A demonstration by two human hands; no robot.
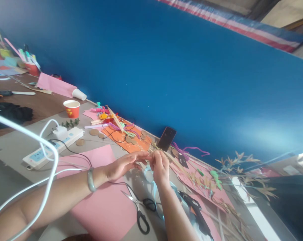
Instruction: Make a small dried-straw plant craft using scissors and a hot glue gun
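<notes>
My left hand (125,164), with a pale green bangle (91,179) on the wrist, reaches to the right and its fingertips pinch a thin straw-coloured stalk (172,159). My right hand (160,167) meets it from below, fingers curled round the same stalk. The stalk runs from the hands toward the upper left and down to the right over pink paper. Under the hands lie a light blue ribbon (155,192) and a sheet of pink paper (108,204). Black-handled scissors (138,209) lie on the pink sheet, near my right forearm.
A blue wall (191,73) runs along the table's far edge, with a dark phone (166,138) leaning on it. Coloured pipe cleaners on orange paper (121,132), a red paper cup (72,108), a white power strip (53,147), a black glue gun (196,212) and dried twigs (241,177) surround the hands.
</notes>
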